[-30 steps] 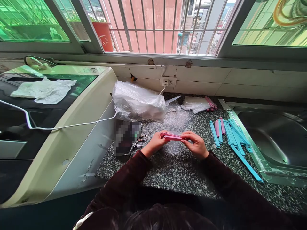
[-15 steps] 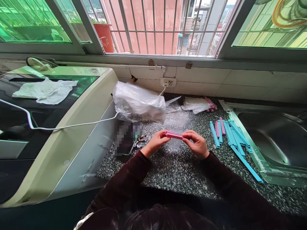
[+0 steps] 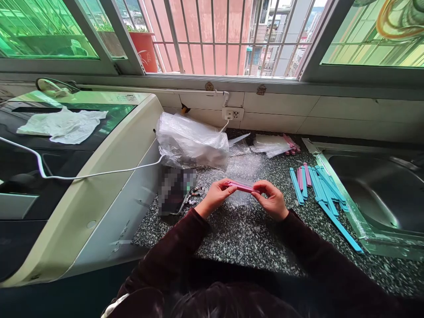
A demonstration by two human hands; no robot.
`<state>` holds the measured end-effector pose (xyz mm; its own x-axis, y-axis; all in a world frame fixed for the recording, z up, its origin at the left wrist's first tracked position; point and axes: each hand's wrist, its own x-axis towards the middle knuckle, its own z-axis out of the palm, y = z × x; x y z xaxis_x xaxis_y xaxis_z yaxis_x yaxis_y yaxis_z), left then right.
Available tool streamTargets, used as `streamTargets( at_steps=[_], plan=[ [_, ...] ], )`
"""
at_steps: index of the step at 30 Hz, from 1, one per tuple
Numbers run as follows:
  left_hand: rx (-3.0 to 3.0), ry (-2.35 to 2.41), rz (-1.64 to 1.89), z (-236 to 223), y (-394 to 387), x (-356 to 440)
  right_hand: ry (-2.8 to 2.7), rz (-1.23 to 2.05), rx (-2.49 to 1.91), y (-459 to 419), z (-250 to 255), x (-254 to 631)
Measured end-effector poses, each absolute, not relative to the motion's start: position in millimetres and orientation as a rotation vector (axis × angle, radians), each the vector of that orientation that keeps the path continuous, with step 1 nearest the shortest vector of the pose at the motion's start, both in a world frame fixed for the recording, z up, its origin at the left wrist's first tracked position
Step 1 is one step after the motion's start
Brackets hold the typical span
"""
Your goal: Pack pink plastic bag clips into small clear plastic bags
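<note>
Strips (image 3: pixel 244 187) — pink, long axis nearly crosswise — pinched by left hand (image 3: pixel 217 195) and right hand (image 3: pixel 272 201).

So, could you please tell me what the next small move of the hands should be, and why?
Perhaps press the pink strips together at the middle, since the left hand pinches one end, the right hand the other, and neither covers that stretch.

The speckled granite table (image 3: pixel 245 240) carries a bunched clear plastic bag (image 3: pixel 192 139), a dark phone (image 3: pixel 175 190) near it, transparent pouches (image 3: pixel 269 144) beside pink strips (image 3: pixel 291 144), and, farther right, overlapping blue strips (image 3: pixel 318 185).
</note>
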<state>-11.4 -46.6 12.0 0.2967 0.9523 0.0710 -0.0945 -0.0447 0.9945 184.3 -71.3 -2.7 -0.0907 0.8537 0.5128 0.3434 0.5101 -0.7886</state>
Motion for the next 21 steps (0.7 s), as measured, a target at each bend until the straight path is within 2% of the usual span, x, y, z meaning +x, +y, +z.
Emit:
streamTargets(
  at_steps=[4, 11, 21],
  plan=[
    [1.350, 0.875, 1.072, 11.6, -46.6, -12.5, -1.659, 0.643, -1.065, -70.1, -6.4, 186.4],
    [1.440, 0.854, 1.085, 11.3, -45.9, -13.4, -1.789, 0.518, -1.107, -69.5, -3.4, 188.4],
    [1.509, 0.864, 1.110, 7.6, -46.1, -12.4, -1.780, 0.516, -1.133, -69.9, -3.5, 187.9]
  ],
)
